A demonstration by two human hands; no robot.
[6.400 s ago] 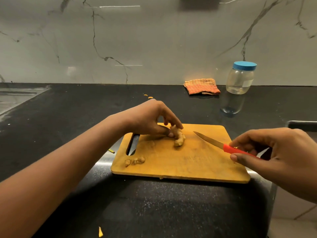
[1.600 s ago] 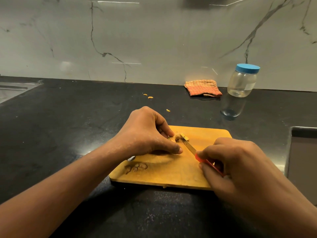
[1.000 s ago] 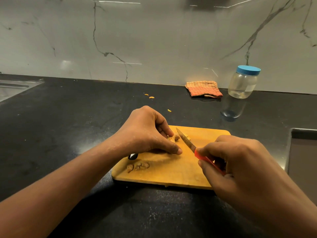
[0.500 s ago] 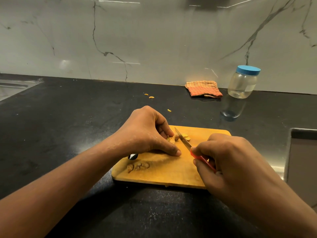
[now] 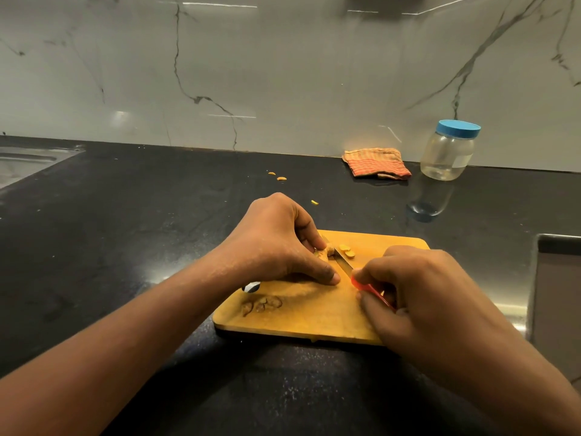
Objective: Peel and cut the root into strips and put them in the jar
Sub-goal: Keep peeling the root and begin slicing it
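Black bench (image 5: 125, 231), yellow board (image 5: 314, 316). Left hand (image 5: 279, 243) pinned root (image 5: 327, 250); right hand (image 5: 421, 287) clamped on red knife (image 5: 342, 264), blade at root's right end, running near-to-far. Slices just right of blade.

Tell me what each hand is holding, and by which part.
The left hand pinches the root by its uncut part, cut end poking out. The right hand grips the knife by its red handle.

Black worktop (image 5: 132, 221) carries cutting board (image 5: 301, 319), folded cloth (image 5: 375, 162), lidded jar (image 5: 448, 151), stray yellow scraps (image 5: 281, 178).
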